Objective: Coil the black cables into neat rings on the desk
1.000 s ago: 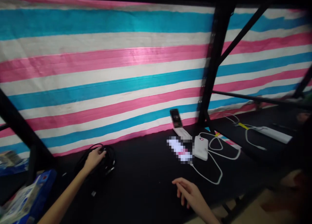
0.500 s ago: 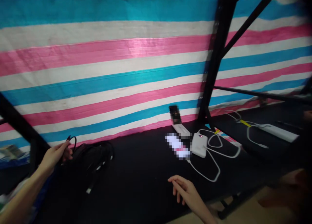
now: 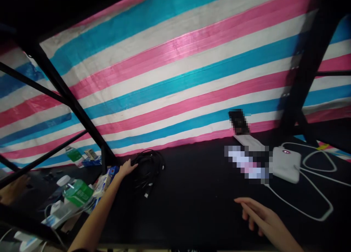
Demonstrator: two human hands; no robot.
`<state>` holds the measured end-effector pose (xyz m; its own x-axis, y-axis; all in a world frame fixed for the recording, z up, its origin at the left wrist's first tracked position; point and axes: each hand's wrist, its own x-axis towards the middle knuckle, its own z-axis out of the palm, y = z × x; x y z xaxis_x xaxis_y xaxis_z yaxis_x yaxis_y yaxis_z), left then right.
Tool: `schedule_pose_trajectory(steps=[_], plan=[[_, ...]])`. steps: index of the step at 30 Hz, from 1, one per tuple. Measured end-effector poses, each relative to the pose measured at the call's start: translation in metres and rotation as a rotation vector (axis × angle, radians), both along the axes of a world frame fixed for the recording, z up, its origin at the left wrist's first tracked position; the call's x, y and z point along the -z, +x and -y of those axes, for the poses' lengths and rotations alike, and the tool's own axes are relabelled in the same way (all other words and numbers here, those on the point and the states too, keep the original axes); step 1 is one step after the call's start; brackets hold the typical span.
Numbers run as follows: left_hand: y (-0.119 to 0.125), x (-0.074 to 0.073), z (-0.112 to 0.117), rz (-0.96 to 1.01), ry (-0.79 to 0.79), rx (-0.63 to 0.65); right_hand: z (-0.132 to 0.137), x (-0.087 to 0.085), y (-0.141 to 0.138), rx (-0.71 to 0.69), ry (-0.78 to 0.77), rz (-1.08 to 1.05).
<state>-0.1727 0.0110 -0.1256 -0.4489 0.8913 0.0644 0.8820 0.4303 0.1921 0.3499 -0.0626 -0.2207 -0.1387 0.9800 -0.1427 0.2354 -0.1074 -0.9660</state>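
At the left edge of a coiled bundle of black cables (image 3: 149,168) rests my left hand (image 3: 127,168). Its fingertips touch or nearly touch the coil, and I cannot see whether they grip a cable. A pale plug end (image 3: 146,195) pokes out at the front of the bundle. My right hand (image 3: 256,215) hovers at the front of the black tabletop (image 3: 192,212), holding nothing, index finger stretched and the others loosely bent. Beyond it lie a blurred-out lit phone (image 3: 245,164) and a white power bank (image 3: 286,164) with a white cable (image 3: 301,210).
A green-labelled bottle (image 3: 76,190), small boxes (image 3: 102,184) and a white power strip (image 3: 60,217) stand left of my left arm. Black frame posts (image 3: 68,98) rise on both sides before a striped sheet (image 3: 178,80). Another person's hand (image 3: 13,190) shows far left.
The view has swung left, bringing the bottle and boxes into sight. My left hand has come down beside the cable bundle; the raised cable loop at its fingertips no longer shows. My right hand keeps its pose.
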Motion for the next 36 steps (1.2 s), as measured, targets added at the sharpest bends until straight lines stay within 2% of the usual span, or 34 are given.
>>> schedule_pose_trajectory(steps=[3,6,8,12,17,20,25,28,32,34,36], plan=[[-0.007,0.020,0.000,0.024,0.025,-0.094,-0.001,0.002,-0.001,0.000,-0.005,-0.011],[-0.011,0.023,0.004,0.059,0.124,-0.122,-0.003,0.003,-0.001,-0.002,-0.013,-0.014],[-0.011,0.016,0.007,0.080,0.222,-0.133,-0.003,0.002,0.000,0.009,-0.002,-0.012],[-0.010,-0.006,0.011,0.120,0.391,-0.157,-0.004,0.000,0.002,-0.002,-0.007,0.001],[-0.011,-0.030,0.016,0.304,0.393,0.013,-0.004,-0.003,0.003,-0.001,-0.010,0.041],[-0.010,-0.033,0.025,0.289,0.506,0.037,-0.005,-0.005,0.004,0.012,-0.026,0.057],[-0.004,-0.027,0.047,0.173,0.723,0.007,-0.015,-0.010,0.001,-0.067,-0.069,0.123],[-0.003,-0.023,0.054,0.147,0.779,-0.026,-0.024,-0.015,-0.020,-0.154,-0.099,0.168],[0.001,-0.007,0.052,0.137,0.654,-0.009,-0.029,-0.030,-0.083,-0.333,-0.073,0.190],[0.008,0.005,0.054,0.127,0.588,-0.013,-0.028,-0.041,-0.122,-0.404,-0.002,0.207],[0.019,0.017,0.063,0.106,0.550,0.053,-0.030,-0.054,-0.160,-0.446,0.165,0.232]])
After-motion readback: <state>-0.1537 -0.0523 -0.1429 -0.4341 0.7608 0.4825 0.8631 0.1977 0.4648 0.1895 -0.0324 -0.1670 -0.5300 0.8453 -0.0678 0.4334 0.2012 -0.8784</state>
